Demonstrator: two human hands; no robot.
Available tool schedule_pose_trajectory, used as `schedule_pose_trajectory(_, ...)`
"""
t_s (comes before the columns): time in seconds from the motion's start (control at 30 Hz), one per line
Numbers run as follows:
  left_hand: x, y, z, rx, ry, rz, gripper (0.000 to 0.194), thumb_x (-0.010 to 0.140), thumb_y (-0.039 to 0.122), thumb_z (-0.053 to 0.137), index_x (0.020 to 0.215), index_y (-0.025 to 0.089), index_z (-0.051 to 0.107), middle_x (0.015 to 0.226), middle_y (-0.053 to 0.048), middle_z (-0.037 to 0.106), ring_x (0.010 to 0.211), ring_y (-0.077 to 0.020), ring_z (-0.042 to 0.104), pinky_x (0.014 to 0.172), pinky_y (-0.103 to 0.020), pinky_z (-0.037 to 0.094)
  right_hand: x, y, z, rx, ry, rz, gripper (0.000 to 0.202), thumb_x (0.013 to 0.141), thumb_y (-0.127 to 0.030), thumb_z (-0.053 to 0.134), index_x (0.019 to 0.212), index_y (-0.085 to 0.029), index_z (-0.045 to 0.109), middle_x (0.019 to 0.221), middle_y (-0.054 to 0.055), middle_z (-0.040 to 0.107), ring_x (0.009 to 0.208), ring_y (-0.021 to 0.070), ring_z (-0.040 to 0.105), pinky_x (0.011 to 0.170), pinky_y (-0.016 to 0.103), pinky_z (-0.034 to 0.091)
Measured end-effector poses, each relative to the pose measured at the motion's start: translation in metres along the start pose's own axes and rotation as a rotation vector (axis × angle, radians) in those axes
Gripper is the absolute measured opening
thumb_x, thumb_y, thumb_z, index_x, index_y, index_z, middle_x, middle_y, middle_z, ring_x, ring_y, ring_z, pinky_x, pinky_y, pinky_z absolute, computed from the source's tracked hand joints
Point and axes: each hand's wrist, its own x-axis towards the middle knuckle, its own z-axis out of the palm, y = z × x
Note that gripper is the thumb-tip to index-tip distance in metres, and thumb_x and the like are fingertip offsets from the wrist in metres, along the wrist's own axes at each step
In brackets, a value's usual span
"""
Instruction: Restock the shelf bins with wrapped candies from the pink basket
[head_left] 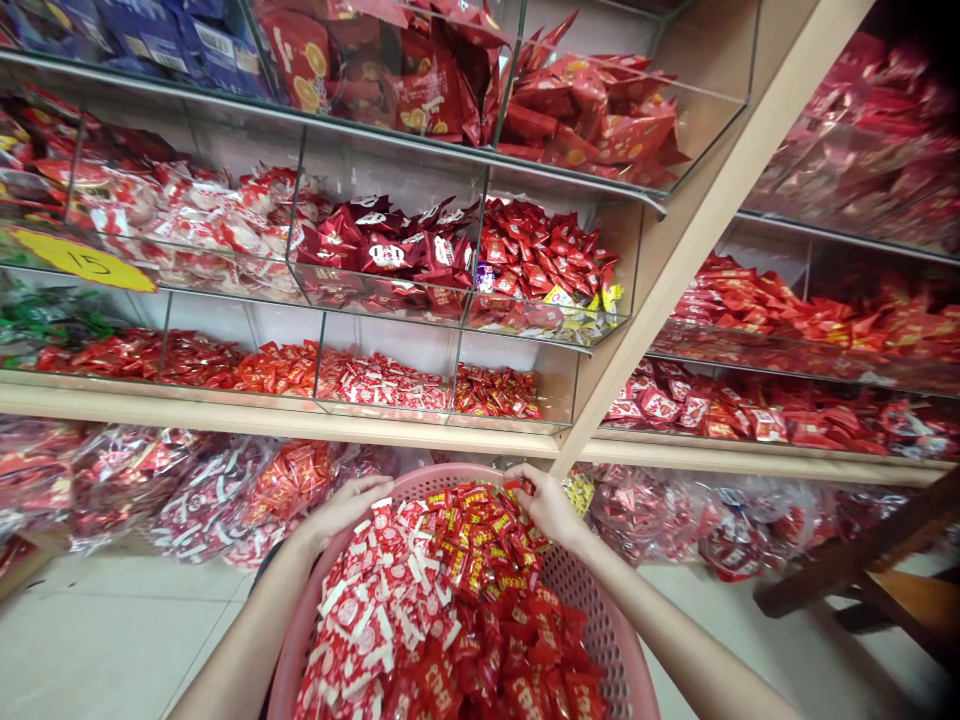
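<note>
A pink plastic basket (634, 660) with a perforated wall is in front of me, full of wrapped candies. Red-and-white wrapped candies (375, 610) fill its left side. At the far right inside lie red candies with yellow lettering (484, 540), and larger red packets (525, 660) are nearer to me. My left hand (349, 512) is closed over the far left of the rim, its fingers lying along the edge. On the far right, my right hand (546, 508) grips the rim, with fingertips curled inward beside the candies. Both thumbs are partly hidden.
Wooden shelves with clear bins of wrapped sweets (390, 385) rise just beyond the basket. A yellow price tag (82, 260) reads 15. Clear bags of sweets (217, 500) line the floor below. A dark wooden stool (862, 550) stands at the right on the tiled floor (127, 620).
</note>
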Motion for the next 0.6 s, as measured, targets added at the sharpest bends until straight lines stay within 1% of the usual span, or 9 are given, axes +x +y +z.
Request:
schedule_pose_trajectory(0.07, 0.0007, -0.0016, -0.0002, -0.010, -0.002, 0.000, 0.049, 0.066, 0.049, 0.062, 0.102, 0.016, 0.064, 0.102, -0.008, 0.067, 0.099, -0.0261, 0.058, 0.087, -0.034, 0.042, 0.0004, -0.0030, 0.0019, -0.057, -0.005, -0.038, 0.027, 0.071, -0.013, 0.043, 0.090, -0.021, 0.059, 0.083, 0.000, 0.064, 0.076, 0.0164, 0.059, 0.070, 0.028, 0.045)
schedule_pose_trajectory(0.23, 0.0013, -0.0025, 0.0000, -0.020, -0.018, -0.007, 0.048, 0.067, 0.048, 0.061, 0.103, 0.017, 0.062, 0.102, -0.007, 0.067, 0.099, -0.0254, 0.058, 0.086, -0.033, 0.043, 0.0012, -0.0067, 0.0033, -0.206, -0.057, -0.192, 0.035, 0.070, -0.005, 0.040, 0.095, -0.023, 0.058, 0.094, 0.002, 0.061, 0.087, 0.0166, 0.057, 0.078, 0.029, 0.043)
schedule_pose_trajectory(0.33, 0.0009, -0.0017, 0.0003, -0.021, -0.013, -0.015, 0.048, 0.067, 0.048, 0.061, 0.102, 0.017, 0.063, 0.101, -0.007, 0.068, 0.099, -0.0255, 0.058, 0.085, -0.032, 0.044, 0.0006, -0.0036, 0.0055, -0.229, -0.079, -0.218, 0.038, 0.070, -0.003, 0.040, 0.098, -0.023, 0.057, 0.096, 0.003, 0.060, 0.088, 0.0161, 0.057, 0.079, 0.029, 0.044)
schedule_pose_trajectory(0.4, 0.0004, -0.0009, 0.0006, -0.019, -0.009, -0.020, 0.048, 0.066, 0.048, 0.061, 0.102, 0.017, 0.063, 0.100, -0.007, 0.068, 0.099, -0.0253, 0.059, 0.085, -0.032, 0.044, 0.0003, -0.0021, 0.0066, -0.201, -0.084, -0.230, 0.038, 0.071, -0.003, 0.040, 0.099, -0.023, 0.056, 0.098, 0.003, 0.060, 0.091, 0.0161, 0.056, 0.081, 0.030, 0.043)
schedule_pose_trajectory(0.5, -0.0011, 0.0009, 0.0012, -0.025, -0.013, -0.024, 0.049, 0.066, 0.049, 0.061, 0.103, 0.017, 0.062, 0.099, -0.007, 0.068, 0.098, -0.0252, 0.059, 0.084, -0.032, 0.045, 0.0004, -0.0030, 0.0066, -0.093, -0.089, -0.249, 0.036, 0.073, -0.005, 0.042, 0.100, -0.022, 0.058, 0.103, 0.004, 0.059, 0.097, 0.0165, 0.054, 0.086, 0.032, 0.041)
schedule_pose_trajectory(0.57, -0.0023, 0.0025, 0.0018, -0.037, -0.023, -0.028, 0.049, 0.066, 0.049, 0.061, 0.103, 0.017, 0.062, 0.100, -0.007, 0.068, 0.097, -0.0254, 0.060, 0.084, -0.033, 0.045, 0.0002, -0.0051, 0.0061, 0.021, -0.058, -0.204, 0.029, 0.074, -0.010, 0.045, 0.096, -0.021, 0.060, 0.103, 0.005, 0.059, 0.097, 0.0174, 0.054, 0.087, 0.034, 0.042)
schedule_pose_trajectory(0.6, -0.0028, 0.0032, 0.0020, -0.042, -0.029, -0.029, 0.049, 0.066, 0.049, 0.061, 0.103, 0.016, 0.062, 0.101, -0.007, 0.068, 0.096, -0.0256, 0.060, 0.085, -0.033, 0.045, -0.0003, -0.0063, 0.0056, 0.098, -0.022, -0.143, 0.024, 0.074, -0.014, 0.048, 0.094, -0.021, 0.061, 0.101, 0.005, 0.060, 0.095, 0.0182, 0.055, 0.085, 0.035, 0.043)
